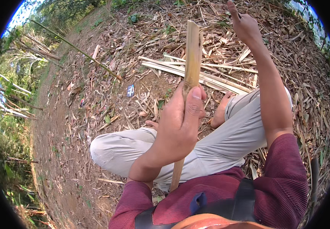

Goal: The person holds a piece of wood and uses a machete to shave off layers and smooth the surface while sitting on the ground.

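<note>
My left hand (184, 114) is closed around a split length of bamboo (192, 53) in front of my chest. The bamboo stands nearly upright, its yellowish-tan upper part rising above my fist and its lower end reaching down to my shirt. A knot shows just above my thumb. My right arm stretches far out to the upper right. There my right hand (247, 28) is closed, thumb extended, with a small dark bit of something showing at the fingers; most of what it grips is hidden. Pale split bamboo strips (203, 72) lie in a loose bundle beyond my feet.
I sit on the ground with knees bent in light trousers (226, 133). Dry leaves and shavings (130, 45) cover the soil. A small blue packet (130, 90) lies left of the strips. A long green pole (77, 49) slants at the left, near brush and branches.
</note>
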Motion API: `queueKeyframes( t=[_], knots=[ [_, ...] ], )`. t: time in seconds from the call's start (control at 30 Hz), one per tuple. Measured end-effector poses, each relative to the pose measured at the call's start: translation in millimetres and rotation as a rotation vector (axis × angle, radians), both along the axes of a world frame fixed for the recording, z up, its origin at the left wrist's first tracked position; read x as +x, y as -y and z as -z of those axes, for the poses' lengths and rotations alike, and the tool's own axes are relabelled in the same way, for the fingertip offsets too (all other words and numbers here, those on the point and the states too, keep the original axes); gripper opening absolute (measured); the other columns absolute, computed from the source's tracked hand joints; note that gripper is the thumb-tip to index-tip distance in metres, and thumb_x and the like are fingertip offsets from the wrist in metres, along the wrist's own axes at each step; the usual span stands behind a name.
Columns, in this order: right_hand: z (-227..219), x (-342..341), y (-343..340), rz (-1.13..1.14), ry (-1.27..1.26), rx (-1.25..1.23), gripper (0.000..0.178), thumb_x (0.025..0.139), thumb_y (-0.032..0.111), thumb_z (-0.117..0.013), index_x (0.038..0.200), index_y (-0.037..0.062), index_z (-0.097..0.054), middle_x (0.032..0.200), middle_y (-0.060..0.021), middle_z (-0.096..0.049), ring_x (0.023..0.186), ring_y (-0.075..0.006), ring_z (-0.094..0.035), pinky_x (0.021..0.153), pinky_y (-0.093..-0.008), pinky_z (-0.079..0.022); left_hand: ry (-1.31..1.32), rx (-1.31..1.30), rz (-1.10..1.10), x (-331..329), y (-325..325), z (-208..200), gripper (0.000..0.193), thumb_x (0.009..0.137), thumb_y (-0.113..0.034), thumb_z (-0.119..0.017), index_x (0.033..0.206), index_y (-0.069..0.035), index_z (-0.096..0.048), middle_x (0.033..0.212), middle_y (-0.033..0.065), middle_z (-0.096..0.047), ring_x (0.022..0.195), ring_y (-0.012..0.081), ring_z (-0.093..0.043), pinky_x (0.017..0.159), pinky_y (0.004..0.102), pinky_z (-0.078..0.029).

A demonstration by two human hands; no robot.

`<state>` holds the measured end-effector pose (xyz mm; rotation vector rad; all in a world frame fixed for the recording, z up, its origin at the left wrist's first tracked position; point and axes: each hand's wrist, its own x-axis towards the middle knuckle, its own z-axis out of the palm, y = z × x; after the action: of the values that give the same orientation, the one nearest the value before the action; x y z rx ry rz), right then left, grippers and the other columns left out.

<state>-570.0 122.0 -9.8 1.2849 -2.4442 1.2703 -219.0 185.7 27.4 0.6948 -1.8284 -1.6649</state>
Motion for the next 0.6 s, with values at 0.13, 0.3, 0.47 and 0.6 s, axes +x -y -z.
queueKeyframes(
  t=[0.13, 0.3, 0.47, 0.6],
  knots=[
    [-9.3, 80.9, -29.2, -0.314, 0.285, -0.337, 0.08, 0.091, 0.081, -0.027, 0.058, 0.0098, -0.045, 0.052, 0.0043, -0.038, 0.044, -0.0077, -0.037, 0.043, -0.0257, -0.029, -0.061, 0.258, 0.036, 7.4, 27.7, -1.2, 0.039, 0.108, -0.039, -0.034, 0.109, -0.004, -0.051, 0.065, -0.0048, -0.033, 0.042, 0.0004, -0.025, 0.035, 0.0181, -0.022],
    [-36.9, 126.3, -46.1, -0.466, -0.184, -0.421, 0.076, 0.091, 0.072, -0.048, 0.054, 0.0053, -0.048, 0.047, -0.002, -0.04, 0.045, -0.0175, -0.043, 0.045, -0.035, -0.034, -0.147, 0.403, 0.174, 7.1, 33.8, -7.2, 0.04, 0.108, -0.039, -0.033, 0.115, -0.003, -0.049, 0.065, -0.0004, -0.039, 0.039, 0.0024, -0.029, 0.034, 0.0181, -0.026],
    [-26.3, 164.0, -52.4, -0.528, -0.435, -0.312, 0.069, 0.076, 0.072, -0.067, 0.069, 0.0038, -0.057, 0.057, -0.0083, -0.05, 0.051, -0.0261, -0.055, 0.048, -0.0383, -0.042, -0.216, 0.314, 0.026, 9.2, 38.9, 1.8, 0.041, 0.107, -0.038, -0.036, 0.122, -0.003, -0.051, 0.077, 0.0094, -0.059, 0.042, 0.0095, -0.046, 0.037, 0.0216, -0.036],
    [-19.5, 177.3, -51.2, -0.595, -0.484, -0.25, 0.07, 0.07, 0.07, -0.073, 0.079, 0.0015, -0.062, 0.061, -0.0078, -0.052, 0.054, -0.0248, -0.058, 0.048, -0.0363, -0.043, -0.2, 0.29, 0.044, 20.8, 47.2, 8.9, 0.034, 0.106, -0.03, -0.039, 0.109, -0.001, -0.058, 0.075, 0.0085, -0.057, 0.044, 0.0098, -0.046, 0.039, 0.022, -0.034]
  ],
)
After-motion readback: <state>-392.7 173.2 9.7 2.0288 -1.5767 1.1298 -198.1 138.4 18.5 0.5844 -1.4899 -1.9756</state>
